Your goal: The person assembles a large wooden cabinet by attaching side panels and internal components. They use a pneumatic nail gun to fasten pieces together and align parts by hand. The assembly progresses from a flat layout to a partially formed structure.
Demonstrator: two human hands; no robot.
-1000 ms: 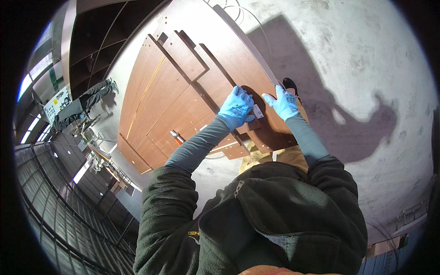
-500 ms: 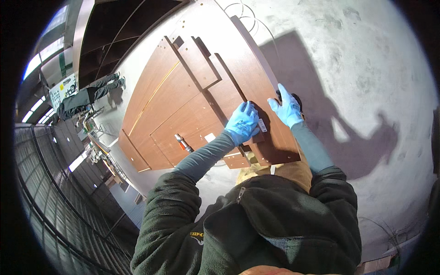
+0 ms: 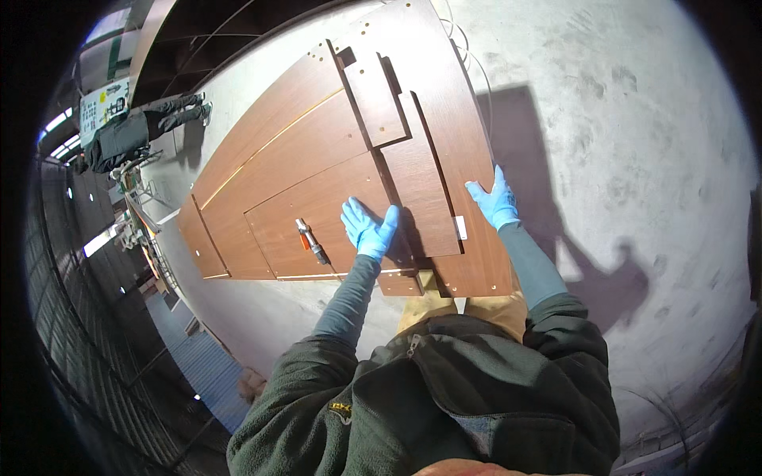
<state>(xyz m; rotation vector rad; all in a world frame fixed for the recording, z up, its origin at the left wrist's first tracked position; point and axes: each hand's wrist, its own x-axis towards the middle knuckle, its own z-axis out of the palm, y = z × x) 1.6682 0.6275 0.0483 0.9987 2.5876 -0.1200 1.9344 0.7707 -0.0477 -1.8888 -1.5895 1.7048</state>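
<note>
My left hand (image 3: 371,230) is spread wide and empty over the brown boards (image 3: 309,186) in front of me, my right hand (image 3: 497,203) is open at their right edge, maybe touching, and a hard bump could make the tool (image 3: 311,241) on top roll off.

A dark shelving unit (image 3: 190,55) with a pale outer edge stands at the upper left of the view. From its foot, a pale grey concrete floor (image 3: 659,159) spreads far to the right, marked with darker smudges and crossed by a hard-edged shadow (image 3: 520,131) well right of the unit. Just below and left of the unit is a whitish board (image 3: 103,105) bearing small shapes; bright strips (image 3: 59,121), windows or lamps, glow farther left of it. Well below the unit, a dark ribbed wall (image 3: 71,333) curves beside a blue-grey corrugated surface (image 3: 194,357).
</note>
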